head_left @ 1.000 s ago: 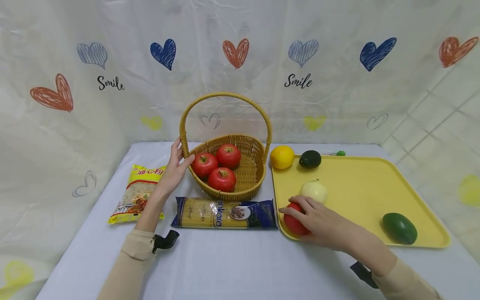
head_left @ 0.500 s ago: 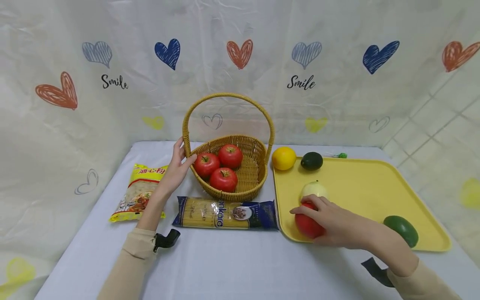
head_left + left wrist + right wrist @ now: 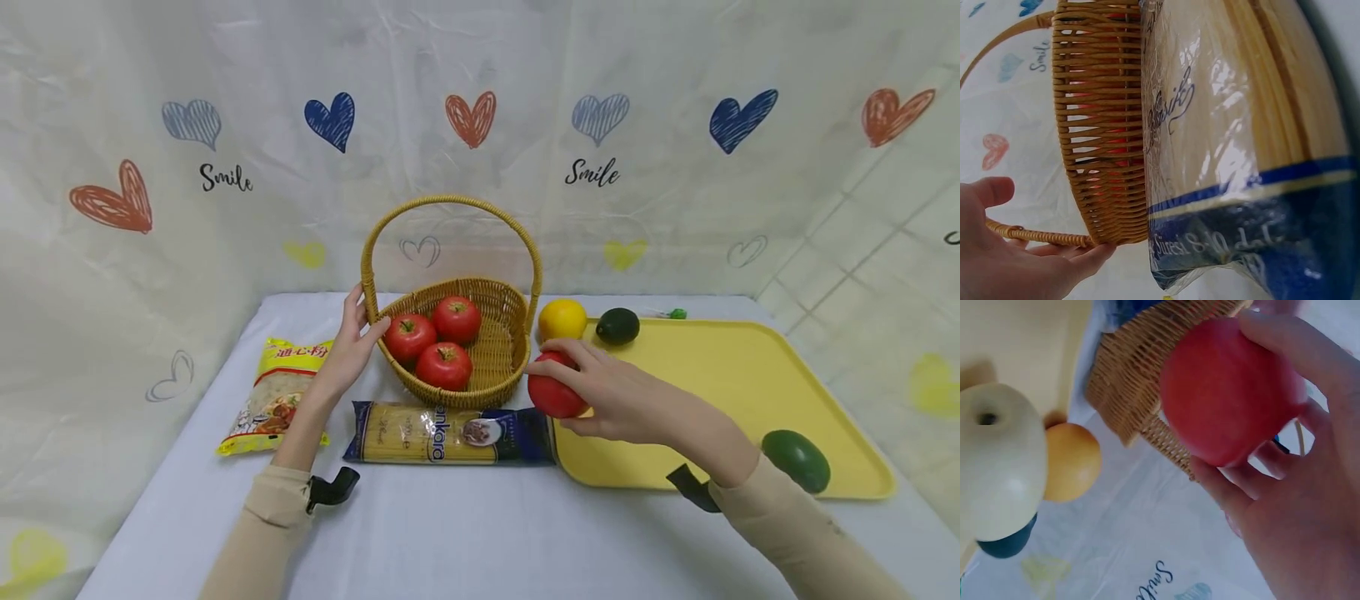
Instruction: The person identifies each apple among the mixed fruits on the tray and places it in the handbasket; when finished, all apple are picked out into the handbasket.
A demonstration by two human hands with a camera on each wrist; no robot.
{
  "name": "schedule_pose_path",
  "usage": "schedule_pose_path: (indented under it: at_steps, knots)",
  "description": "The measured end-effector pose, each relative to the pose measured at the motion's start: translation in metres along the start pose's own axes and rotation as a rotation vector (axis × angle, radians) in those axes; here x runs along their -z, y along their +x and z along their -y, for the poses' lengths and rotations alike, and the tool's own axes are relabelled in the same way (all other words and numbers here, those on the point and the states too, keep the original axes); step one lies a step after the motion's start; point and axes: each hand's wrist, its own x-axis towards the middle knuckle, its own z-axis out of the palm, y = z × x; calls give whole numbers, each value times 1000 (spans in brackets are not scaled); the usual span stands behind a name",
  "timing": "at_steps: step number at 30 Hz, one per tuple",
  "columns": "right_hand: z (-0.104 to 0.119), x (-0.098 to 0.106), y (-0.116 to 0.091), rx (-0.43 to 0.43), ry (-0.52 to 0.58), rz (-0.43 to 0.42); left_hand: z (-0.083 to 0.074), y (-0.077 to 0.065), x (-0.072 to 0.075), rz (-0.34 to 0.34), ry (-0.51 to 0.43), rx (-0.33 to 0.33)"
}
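My right hand grips a red apple, raised over the tray's left edge, just right of the wicker basket. In the right wrist view, thumb and fingers spread around the apple's sides. Three more red apples lie in the left part of the basket. My left hand holds the basket at its left side, thumb over the rim and fingers behind the foot of the handle. In the left wrist view, that handle passes between the thumb and the fingers.
The yellow tray carries an orange, a dark green avocado and a larger green fruit. A pale fruit shows in the right wrist view. A spaghetti pack lies before the basket, a yellow pasta bag left of it.
The right hand has lifted the red apple off the tray's front left corner and carried it up and left toward the basket. The left hand stays at the basket.
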Motion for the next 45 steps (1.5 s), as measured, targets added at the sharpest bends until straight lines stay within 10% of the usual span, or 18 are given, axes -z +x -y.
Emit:
schedule_pose_path:
  at_steps: [9,18,31,45]
  knots:
    - [-12,3,59,-31,58,-35,-2,4,1,-7,-10,-18]
    - [-25,-29,105,-44,-108,20,1,8,-5,3,-58,-1]
    - [-31,-41,132,-125,-107,202,28,22,-5,-15,-25,-27]
    - [-28,-57,133,-129,-182,231,-3,4,-5,2,-22,29]
